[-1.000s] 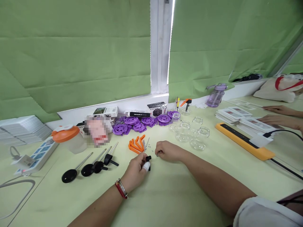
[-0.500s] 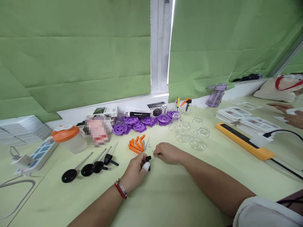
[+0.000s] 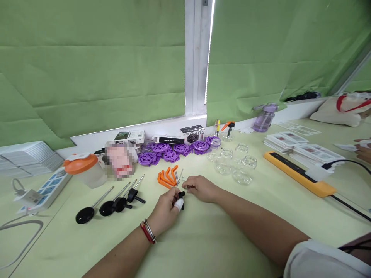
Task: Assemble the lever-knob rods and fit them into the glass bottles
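1. Hung across the back: green blinds (image 3: 92, 69), on both sides of a pale window post (image 3: 194, 58).
2. Beneath: a pale green desk (image 3: 208, 243), stretching from side to side.
3. At far right: a cream tote bag (image 3: 332, 111) with a red handle.
4. Lying slantwise at right: a yellow-and-black power strip (image 3: 298, 173); at left, a white power strip (image 3: 53, 188).
5. Behind the yellow strip: stacks of white printed cards (image 3: 285, 141).
6. At left, an orange-lidded cup (image 3: 89, 170); at back right, a purple water bottle (image 3: 263, 119), upright.
7. Near the middle, left grip (image 3: 166, 208): fingers closed around a black fitting, thumb wrapped in white. Just beside, right grip (image 3: 203, 188): thumb and fingertips pressed together on a tiny metallic piece. At the right edge, a co-worker's hand (image 3: 364, 151).
8. Left of the left grip: four black round heads with metal rods (image 3: 85, 215).
9. Along the back: purple slotted discs (image 3: 181, 148), bunched together; to their right, a cluster of clear jars (image 3: 242, 177).
10. Ahead of the left grip: bent orange handles (image 3: 164, 179), beside thin metal pins (image 3: 177, 178).
11. Between left thumb and fingers, partly hidden: the black fitting (image 3: 181, 195).
12. At the right fingertips, just beside the fitting: the tiny metallic piece (image 3: 186, 187); cannot tell its exact form.
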Motion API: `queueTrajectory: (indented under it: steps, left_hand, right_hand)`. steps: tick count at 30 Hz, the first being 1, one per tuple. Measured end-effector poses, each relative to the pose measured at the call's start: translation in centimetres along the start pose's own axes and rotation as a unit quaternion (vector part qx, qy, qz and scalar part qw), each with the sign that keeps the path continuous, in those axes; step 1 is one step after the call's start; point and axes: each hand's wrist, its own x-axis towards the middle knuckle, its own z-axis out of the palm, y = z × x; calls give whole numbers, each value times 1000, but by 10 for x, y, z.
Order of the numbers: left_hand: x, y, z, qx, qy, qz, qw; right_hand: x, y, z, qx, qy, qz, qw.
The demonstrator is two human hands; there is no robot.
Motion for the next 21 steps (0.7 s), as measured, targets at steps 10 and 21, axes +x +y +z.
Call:
queueTrajectory:
  steps: [10, 21]
  left_hand:
    - [0, 3, -1, 16, 2, -1, 1000]
    - [0, 2, -2, 10, 4, -3, 1000]
  right_hand:
    - [-2, 22, 4, 165, 47, 81, 982]
    - [-5, 29, 10, 165, 64, 48, 983]
